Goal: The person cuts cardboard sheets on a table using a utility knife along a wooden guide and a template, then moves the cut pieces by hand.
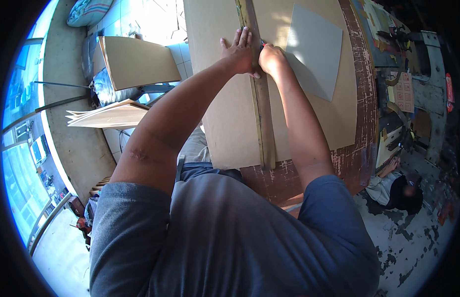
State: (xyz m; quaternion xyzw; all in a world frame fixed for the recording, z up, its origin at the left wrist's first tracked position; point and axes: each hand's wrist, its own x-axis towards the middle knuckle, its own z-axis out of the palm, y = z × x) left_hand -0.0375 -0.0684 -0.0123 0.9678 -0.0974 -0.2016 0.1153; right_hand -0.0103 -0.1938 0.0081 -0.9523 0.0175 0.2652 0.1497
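My left hand (238, 53) lies flat with its fingers spread, pressing on a long brown strip with a yellowish edge (264, 128), like a straightedge. The strip runs from the far side to the near edge of a large tan cardboard sheet (230, 119). Close by on the right, my right hand (273, 58) is closed against the strip's right side. It grips a small tool with a red part (263, 44) that looks like a utility knife; most of it is hidden in the fist. A grey board piece (316, 54) rests on the sheet, right of that hand.
Under the sheet is a worn reddish-brown table (366, 89). Cardboard panels (136, 62) and thinner sheets (111, 116) stand at the left. Metal machinery (433, 74) lines the right side. Another person (406, 193) is low at the lower right.
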